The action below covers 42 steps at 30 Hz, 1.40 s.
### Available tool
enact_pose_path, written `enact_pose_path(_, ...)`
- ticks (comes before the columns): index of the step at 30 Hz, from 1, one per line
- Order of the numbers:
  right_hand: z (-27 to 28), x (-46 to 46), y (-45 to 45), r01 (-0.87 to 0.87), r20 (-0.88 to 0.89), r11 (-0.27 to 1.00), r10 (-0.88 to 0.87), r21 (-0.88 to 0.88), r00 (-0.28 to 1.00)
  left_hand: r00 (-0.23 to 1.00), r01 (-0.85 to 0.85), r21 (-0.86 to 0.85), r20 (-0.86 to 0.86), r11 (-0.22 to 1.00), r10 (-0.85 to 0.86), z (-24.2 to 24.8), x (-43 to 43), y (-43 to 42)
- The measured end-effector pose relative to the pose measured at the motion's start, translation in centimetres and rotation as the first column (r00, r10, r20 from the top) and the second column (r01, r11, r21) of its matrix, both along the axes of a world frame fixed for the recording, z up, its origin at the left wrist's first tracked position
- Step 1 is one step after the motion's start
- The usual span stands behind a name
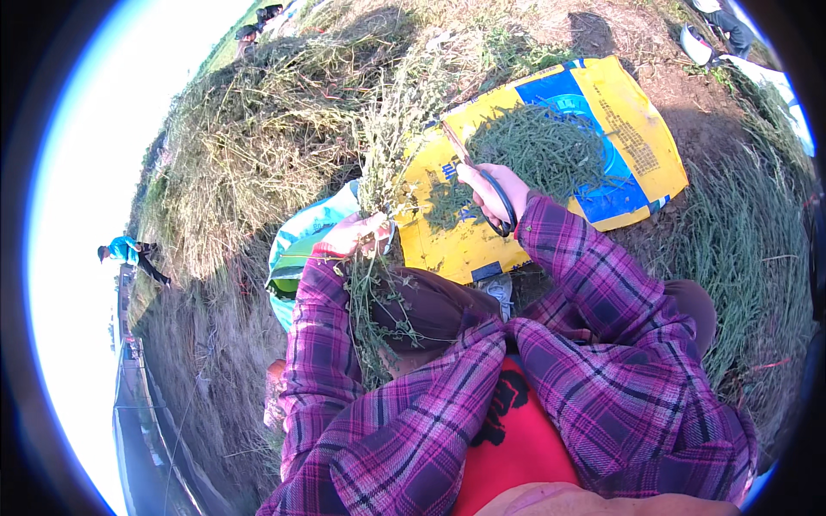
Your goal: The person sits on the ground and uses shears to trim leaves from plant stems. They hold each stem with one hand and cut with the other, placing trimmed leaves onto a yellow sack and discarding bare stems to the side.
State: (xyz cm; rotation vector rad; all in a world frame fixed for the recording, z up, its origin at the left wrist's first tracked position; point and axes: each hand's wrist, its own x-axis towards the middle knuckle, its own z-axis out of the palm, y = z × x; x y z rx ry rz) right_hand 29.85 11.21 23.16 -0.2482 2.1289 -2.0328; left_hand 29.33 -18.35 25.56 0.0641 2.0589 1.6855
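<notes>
My left hand (360,235) is closed around a bunch of long green plant stems (381,155), which stick out beyond the fist and hang down over my knee. In my right hand (493,193) is a pair of scissors (459,143) with dark handles, its blades pointing away to the upper left; whether the blades are apart cannot be told. Beneath the scissors lies a yellow and blue woven sack (645,129), spread flat and bearing writing. A heap of cut green plant pieces (535,148) rests on it, with a smaller patch nearer my right hand.
A light blue bag (284,258) with a green inside stands beyond my left forearm. Dry stalks (258,129) are piled at the upper left, and green stems (755,258) lie at the right. A person in blue (126,250) is at the far left; others are near the top corners.
</notes>
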Motion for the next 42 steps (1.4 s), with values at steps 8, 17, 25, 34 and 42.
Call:
enact_pose_path(8,0.6,0.5,-0.4,-0.039,-0.131,0.999,0.035,-0.027,0.991,0.988,0.152,0.105,-0.018,0.983,-0.151,-0.6,-0.2,-4.1)
enact_pose_path(17,3.6,2.1,0.7,-0.131,-0.115,0.991,0.127,-0.027,0.985,0.962,0.272,0.166,-0.081,0.948,-0.262,0.0,1.8,-5.8)
enact_pose_path(25,3.7,2.7,1.1,-0.267,-0.062,0.95,0.26,-0.162,0.964,0.95,0.261,0.612,-0.027,0.747,-0.31,-0.2,2.8,-5.8)
enact_pose_path(34,3.7,2.0,0.0,-0.135,-0.234,0.99,0.139,0.033,0.962,0.96,0.253,0.484,-0.019,0.838,-0.279,-0.9,3.0,-5.6)
enact_pose_path(42,3.8,1.8,0.2,-0.23,-0.035,0.947,0.228,-0.225,0.973,0.88,0.398,0.622,-0.05,0.675,-0.473,-1.6,2.6,-5.3)
